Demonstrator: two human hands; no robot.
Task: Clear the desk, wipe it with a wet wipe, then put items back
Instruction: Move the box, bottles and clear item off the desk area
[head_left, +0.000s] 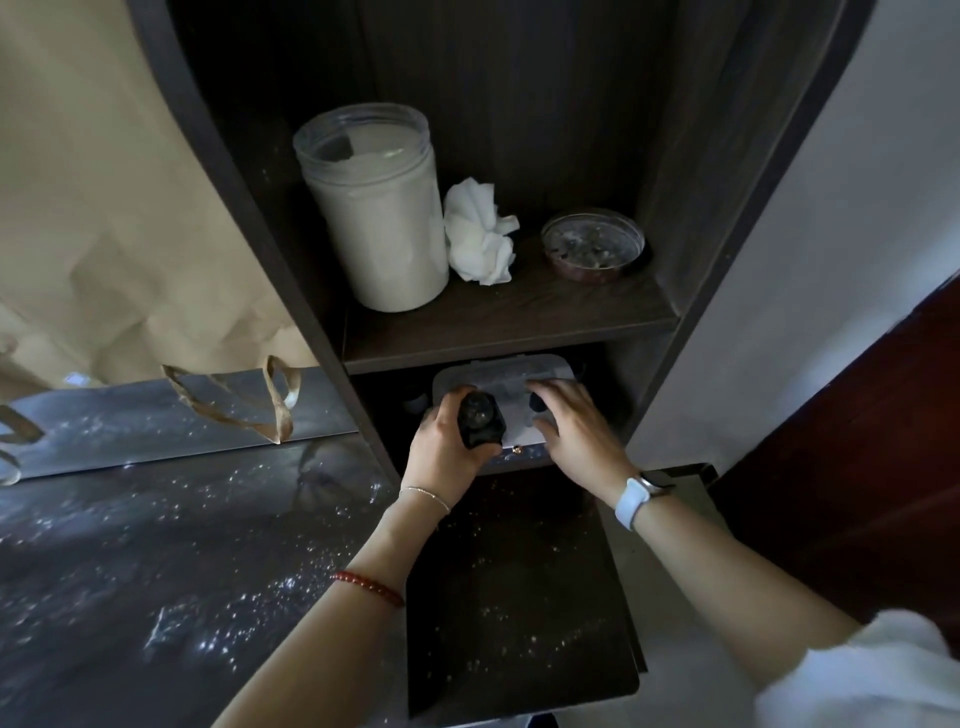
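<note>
- A crinkled brown paper bag (104, 218) with flat looped paper handles leans at far left, above the counter.
- The glossy dark counter (156, 545) has a speckled, glittery surface that mirrors the bag's handles.
- A tall dark wood-grain shelf unit (519, 317) stands on the counter's right end.
- On its upper shelf, from left: a cylindrical translucent plastic jar (374, 208) of pale powder, lidless; a crumpled white wipe (480, 234) just beside it; a shallow round clear-lidded dish (592, 244) with dark contents.
- The left hand (441, 441), with a thin chain at the wrist and a red bead bracelet further up the forearm, grips a small dark rounded object (480, 418) in front of the lower compartment.
- A flat pale plastic box with rounded corners (509, 374) lies in that lower compartment.
- The right hand (576, 431), wearing a light-strapped watch, rests on the box with fingers spread and lightly bent, grasping nothing visible.
</note>
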